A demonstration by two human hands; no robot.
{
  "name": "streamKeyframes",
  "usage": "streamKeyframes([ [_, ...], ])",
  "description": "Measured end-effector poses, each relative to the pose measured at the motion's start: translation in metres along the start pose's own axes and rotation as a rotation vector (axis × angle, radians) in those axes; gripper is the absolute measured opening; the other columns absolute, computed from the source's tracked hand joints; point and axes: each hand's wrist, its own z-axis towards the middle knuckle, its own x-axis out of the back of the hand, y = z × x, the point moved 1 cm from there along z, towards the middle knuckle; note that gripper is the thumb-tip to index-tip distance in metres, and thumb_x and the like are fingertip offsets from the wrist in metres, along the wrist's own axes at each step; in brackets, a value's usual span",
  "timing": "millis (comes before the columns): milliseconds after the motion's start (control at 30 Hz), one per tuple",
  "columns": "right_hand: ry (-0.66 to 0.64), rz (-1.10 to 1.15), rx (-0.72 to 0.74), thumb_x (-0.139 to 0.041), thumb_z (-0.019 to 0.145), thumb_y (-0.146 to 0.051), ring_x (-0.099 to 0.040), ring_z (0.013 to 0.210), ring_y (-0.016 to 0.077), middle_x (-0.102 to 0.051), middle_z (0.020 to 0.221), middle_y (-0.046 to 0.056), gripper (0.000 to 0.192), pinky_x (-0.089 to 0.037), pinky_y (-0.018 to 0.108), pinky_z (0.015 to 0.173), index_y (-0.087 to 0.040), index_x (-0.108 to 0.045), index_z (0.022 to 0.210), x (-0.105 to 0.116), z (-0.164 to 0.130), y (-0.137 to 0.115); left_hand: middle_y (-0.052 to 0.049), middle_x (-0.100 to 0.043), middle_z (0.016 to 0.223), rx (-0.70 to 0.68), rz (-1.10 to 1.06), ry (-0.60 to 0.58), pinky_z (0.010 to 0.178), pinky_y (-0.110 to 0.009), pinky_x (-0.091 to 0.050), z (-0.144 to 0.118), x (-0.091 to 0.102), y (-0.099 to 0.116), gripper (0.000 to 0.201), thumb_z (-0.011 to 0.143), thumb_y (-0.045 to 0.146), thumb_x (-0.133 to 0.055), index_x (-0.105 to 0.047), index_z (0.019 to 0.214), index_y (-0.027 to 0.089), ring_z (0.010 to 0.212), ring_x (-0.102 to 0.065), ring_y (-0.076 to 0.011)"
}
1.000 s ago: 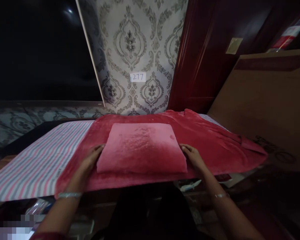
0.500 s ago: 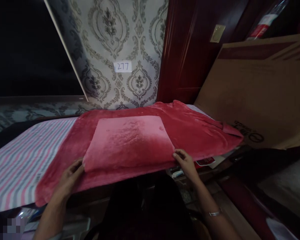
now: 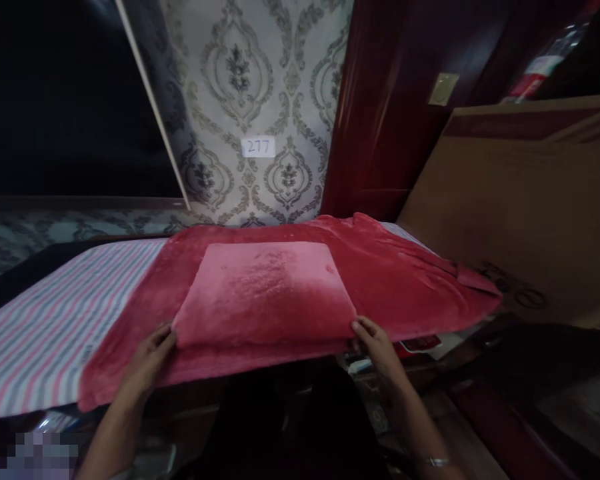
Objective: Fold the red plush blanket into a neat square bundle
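A red plush cloth [image 3: 400, 287] lies spread over a striped cloth [image 3: 75, 307], its right end creased and tapering. On the red plush cloth sits a flat, folded, lighter pink plush piece [image 3: 265, 280] with a darker shaded front; whether it is part of the same cloth I cannot tell. The fingers of my left hand [image 3: 153, 353] are closed on the pink piece's near left corner. At its near right corner, my right hand [image 3: 377, 340] pinches the edge between thumb and fingers.
A large cardboard box [image 3: 525, 213] leans at the right, with a plastic bottle [image 3: 540, 67] above it. Behind on the left stands a dark screen [image 3: 75, 107]. A paper label [image 3: 259, 147] marked 277 is on the patterned wall. Small items lie under the cloth's front edge.
The view has shifted, so the whole scene sits slightly lower and further right. Both hands stay at the same corners of the pink plush piece, which looks unchanged.
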Motion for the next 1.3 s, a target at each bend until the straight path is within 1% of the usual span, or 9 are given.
streamKeyframes([
  [67,0.008,-0.010,-0.010,-0.080,0.052,-0.075,-0.039,0.043,0.0103,-0.046,0.048,-0.006,0.062,-0.031,0.022,0.043,-0.021,-0.059,0.075,0.002,-0.005,0.002,-0.015,-0.074,0.113,0.037,-0.070,-0.030,0.106,-0.046,-0.047,-0.006,0.001,0.008,0.079,0.050,0.083,-0.074,-0.076,0.094,0.017,0.119,-0.062,-0.0365],
  [200,0.047,-0.020,-0.049,-0.083,0.052,-0.070,-0.042,0.047,0.0109,-0.047,0.050,-0.004,0.057,-0.035,0.022,0.045,-0.021,-0.060,0.069,0.008,-0.008,0.009,-0.013,-0.072,0.113,0.004,-0.094,-0.129,0.113,-0.050,-0.039,-0.018,0.002,0.029,0.063,0.059,0.075,-0.074,-0.075,0.082,0.017,0.124,-0.057,-0.0362],
  [367,0.076,0.053,-0.157,-0.087,0.042,-0.060,-0.058,0.055,0.0190,-0.062,0.060,0.002,0.058,-0.049,0.029,0.052,-0.021,-0.067,0.080,0.019,-0.005,0.020,-0.014,-0.072,0.106,0.001,-0.100,-0.094,0.108,-0.049,-0.044,-0.025,0.001,0.034,0.051,0.069,0.070,-0.070,-0.071,0.064,0.019,0.113,-0.061,-0.0361],
  [500,0.089,0.053,-0.200,-0.089,0.041,-0.055,-0.063,0.059,0.0223,-0.065,0.063,0.003,0.059,-0.054,0.031,0.057,-0.023,-0.072,0.087,0.027,-0.007,0.027,-0.013,-0.071,0.113,-0.016,-0.138,-0.056,0.108,-0.048,-0.044,-0.032,0.000,0.029,0.050,0.077,0.069,-0.065,-0.070,0.067,0.021,0.115,-0.060,-0.0361],
  [800,-0.101,-0.167,-0.053,-0.083,0.052,-0.069,-0.049,0.054,0.0155,-0.054,0.054,0.001,0.053,-0.042,0.027,0.051,-0.020,-0.064,0.063,0.018,-0.004,0.007,-0.010,-0.063,0.134,-0.044,-0.035,-0.088,0.120,-0.048,-0.031,-0.044,0.002,0.035,0.040,0.071,0.061,-0.072,-0.071,0.070,0.022,0.133,-0.050,-0.0363],
  [900,-0.065,-0.153,-0.006,-0.082,0.054,-0.070,-0.042,0.049,0.0128,-0.048,0.050,-0.002,0.055,-0.035,0.025,0.048,-0.020,-0.063,0.066,0.013,-0.002,-0.003,-0.011,-0.062,0.134,-0.039,-0.016,-0.094,0.120,-0.047,-0.031,-0.039,0.002,0.034,0.045,0.069,0.065,-0.070,-0.070,0.073,0.020,0.134,-0.049,-0.0362],
  [1067,0.080,-0.011,0.089,-0.078,0.059,-0.070,-0.036,0.047,0.0108,-0.044,0.048,-0.006,0.054,-0.030,0.024,0.048,-0.021,-0.060,0.074,0.017,0.006,-0.004,-0.007,-0.062,0.133,-0.064,0.002,0.085,0.120,-0.045,-0.033,-0.030,0.004,0.022,0.056,0.070,0.075,-0.063,-0.071,0.089,0.023,0.136,-0.047,-0.0335],
  [1233,0.020,0.033,0.034,-0.078,0.061,-0.066,-0.041,0.047,0.0117,-0.049,0.051,-0.005,0.052,-0.032,0.024,0.048,-0.021,-0.062,0.081,0.020,0.006,0.007,-0.007,-0.068,0.120,0.002,0.028,0.100,0.120,-0.049,-0.035,-0.030,0.005,0.023,0.053,0.064,0.076,-0.067,-0.069,0.084,0.026,0.134,-0.048,-0.0359],
  [1300,-0.008,0.014,0.027,-0.079,0.061,-0.066,-0.041,0.048,0.0115,-0.049,0.053,-0.005,0.053,-0.031,0.023,0.047,-0.021,-0.062,0.083,0.020,0.005,0.006,-0.007,-0.066,0.119,-0.050,0.054,0.096,0.118,-0.049,-0.036,-0.032,0.004,0.030,0.055,0.067,0.077,-0.062,-0.067,0.085,0.025,0.130,-0.051,-0.0355],
])
